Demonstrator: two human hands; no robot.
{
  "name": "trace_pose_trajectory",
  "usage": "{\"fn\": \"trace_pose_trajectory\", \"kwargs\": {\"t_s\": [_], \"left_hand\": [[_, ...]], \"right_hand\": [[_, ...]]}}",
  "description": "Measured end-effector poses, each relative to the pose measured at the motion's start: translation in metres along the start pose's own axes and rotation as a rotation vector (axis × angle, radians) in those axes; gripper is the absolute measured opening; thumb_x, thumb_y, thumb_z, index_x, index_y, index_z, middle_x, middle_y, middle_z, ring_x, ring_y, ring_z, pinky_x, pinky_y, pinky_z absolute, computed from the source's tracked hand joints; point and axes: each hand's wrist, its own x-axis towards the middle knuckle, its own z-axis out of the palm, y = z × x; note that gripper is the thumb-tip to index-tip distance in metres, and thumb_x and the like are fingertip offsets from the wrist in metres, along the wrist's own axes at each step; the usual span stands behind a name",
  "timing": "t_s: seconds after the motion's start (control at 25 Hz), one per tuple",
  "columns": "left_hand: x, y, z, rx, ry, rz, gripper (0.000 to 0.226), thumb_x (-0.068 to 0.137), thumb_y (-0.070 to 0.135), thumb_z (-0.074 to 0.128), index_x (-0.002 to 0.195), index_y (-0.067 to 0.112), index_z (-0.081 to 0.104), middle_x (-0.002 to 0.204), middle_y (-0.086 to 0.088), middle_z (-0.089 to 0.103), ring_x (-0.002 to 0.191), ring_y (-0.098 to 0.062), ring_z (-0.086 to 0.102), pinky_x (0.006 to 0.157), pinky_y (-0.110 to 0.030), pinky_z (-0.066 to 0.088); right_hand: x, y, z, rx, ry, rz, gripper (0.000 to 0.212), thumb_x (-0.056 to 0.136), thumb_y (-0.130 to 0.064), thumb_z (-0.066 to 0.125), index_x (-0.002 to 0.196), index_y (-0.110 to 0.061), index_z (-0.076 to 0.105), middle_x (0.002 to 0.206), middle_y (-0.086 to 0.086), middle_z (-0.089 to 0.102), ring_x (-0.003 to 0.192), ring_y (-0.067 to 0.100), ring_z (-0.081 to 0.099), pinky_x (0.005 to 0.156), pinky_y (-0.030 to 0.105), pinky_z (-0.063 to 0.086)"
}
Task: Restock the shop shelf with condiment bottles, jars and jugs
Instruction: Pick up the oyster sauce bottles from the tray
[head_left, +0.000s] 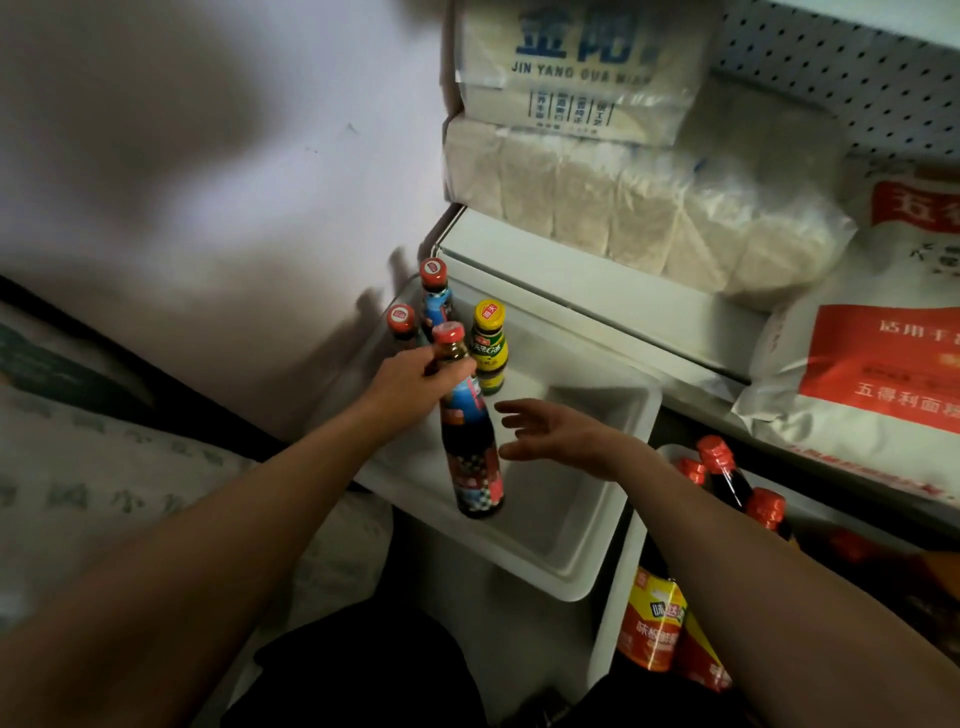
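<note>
left hand (415, 376) grips sauce bottle (470, 441) neck — right hand (556, 434) open.

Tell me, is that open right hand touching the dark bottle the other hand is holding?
Apart. In the head view the right hand hovers open beside the dark bottle, a strip of white tray visible between fingertips and glass. Only the left hand grips its neck.

**Clearance: white shelf tray**

Front and right of tray (566, 525): bare floor, open from above. Back left corner: blocked by three red-capped bottles (435, 296) and yellow-capped jar (489, 345). Overhead: upper shelf edge (587, 306) overhangs the rear.
</note>
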Motion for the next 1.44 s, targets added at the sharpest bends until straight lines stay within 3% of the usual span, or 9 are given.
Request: {"fn": "trace_pose_trajectory", "kwargs": {"t_s": [0.2, 0.44, 0.64, 0.88, 0.96, 1.04, 1.16, 1.24, 1.44], "left_hand": [[0.014, 0.060, 0.021, 0.119, 0.025, 0.096, 0.049, 0.086, 0.066, 0.055, 0.092, 0.020, 0.070, 0.086, 0.003, 0.068, 0.082, -0.009, 0.063, 0.072, -0.021, 0.048], [0.031, 0.115, 0.040, 0.239, 0.170, 0.071, 0.066, 0.076, 0.081, 0.052, 0.068, 0.017, 0.066, 0.074, -0.004, 0.068, 0.077, -0.024, 0.065, 0.074, -0.036, 0.053], [0.034, 0.120, 0.043, 0.181, 0.159, 0.051, 0.069, 0.074, 0.080, 0.055, 0.070, 0.012, 0.068, 0.070, -0.002, 0.068, 0.072, -0.021, 0.065, 0.067, -0.033, 0.049], [0.032, 0.058, 0.044, -0.158, 0.201, -0.001, 0.055, 0.086, 0.060, 0.060, 0.086, 0.005, 0.066, 0.067, -0.001, 0.073, 0.061, -0.017, 0.070, 0.076, -0.039, 0.060], [0.032, 0.014, 0.050, -0.246, 0.224, -0.119, 0.053, 0.085, 0.056, 0.064, 0.095, 0.004, 0.065, 0.077, -0.004, 0.073, 0.069, -0.018, 0.069, 0.078, -0.041, 0.059], [0.035, -0.019, 0.059, -0.372, 0.143, -0.197, 0.066, 0.078, 0.057, 0.069, 0.120, 0.007, 0.058, 0.109, -0.009, 0.069, 0.099, -0.021, 0.067, 0.092, -0.043, 0.056], [0.048, -0.039, 0.071, -0.446, 0.019, -0.141, 0.078, 0.087, 0.034, 0.072, 0.152, 0.020, 0.030, 0.153, -0.006, 0.039, 0.137, -0.018, 0.043, 0.114, -0.036, 0.035], [0.060, -0.045, 0.078, -0.465, -0.021, -0.106, 0.083, 0.089, 0.026, 0.071, 0.155, 0.024, 0.021, 0.158, 0.000, 0.030, 0.143, -0.014, 0.033, 0.116, -0.032, 0.029], [0.092, -0.061, 0.079, -0.482, -0.020, -0.126, 0.086, 0.085, 0.017, 0.075, 0.155, 0.026, 0.025, 0.151, 0.007, 0.041, 0.138, -0.007, 0.037, 0.111, -0.026, 0.032]], "right_hand": [[-0.041, 0.023, -0.007, 0.294, -0.089, -0.058, 0.049, 0.090, -0.005, 0.069, 0.130, -0.030, 0.056, 0.130, 0.006, 0.065, 0.120, 0.022, 0.062, 0.096, 0.037, 0.054], [-0.058, 0.037, -0.019, 0.466, 0.159, -0.219, 0.074, 0.069, -0.014, 0.084, 0.136, -0.008, 0.052, 0.129, 0.019, 0.064, 0.120, 0.034, 0.063, 0.095, 0.037, 0.054], [-0.056, 0.037, -0.013, 0.602, 0.096, -0.261, 0.098, 0.058, -0.026, 0.096, 0.139, 0.001, 0.048, 0.130, 0.027, 0.060, 0.117, 0.039, 0.062, 0.101, 0.045, 0.052], [-0.055, 0.040, -0.015, 0.773, 0.075, -0.299, 0.095, 0.062, -0.031, 0.094, 0.142, -0.004, 0.049, 0.126, 0.022, 0.061, 0.113, 0.037, 0.062, 0.098, 0.049, 0.052], [-0.053, 0.046, -0.017, 0.801, 0.110, -0.286, 0.095, 0.061, -0.032, 0.094, 0.142, -0.008, 0.050, 0.128, 0.022, 0.060, 0.116, 0.040, 0.060, 0.101, 0.058, 0.048], [-0.050, 0.053, -0.017, 0.823, 0.125, -0.272, 0.096, 0.060, -0.032, 0.095, 0.142, -0.010, 0.050, 0.129, 0.022, 0.060, 0.117, 0.041, 0.059, 0.102, 0.062, 0.045], [-0.046, 0.059, -0.016, 0.833, 0.142, -0.236, 0.097, 0.057, -0.034, 0.096, 0.140, -0.012, 0.052, 0.129, 0.020, 0.062, 0.116, 0.039, 0.062, 0.100, 0.059, 0.049], [-0.043, 0.060, -0.015, 0.844, 0.150, -0.220, 0.096, 0.056, -0.036, 0.096, 0.139, -0.012, 0.054, 0.128, 0.019, 0.064, 0.115, 0.036, 0.064, 0.096, 0.055, 0.053], [-0.037, 0.063, -0.016, 0.911, 0.139, -0.220, 0.087, 0.058, -0.036, 0.095, 0.133, -0.010, 0.060, 0.123, 0.017, 0.067, 0.112, 0.034, 0.067, 0.091, 0.049, 0.056]]}}
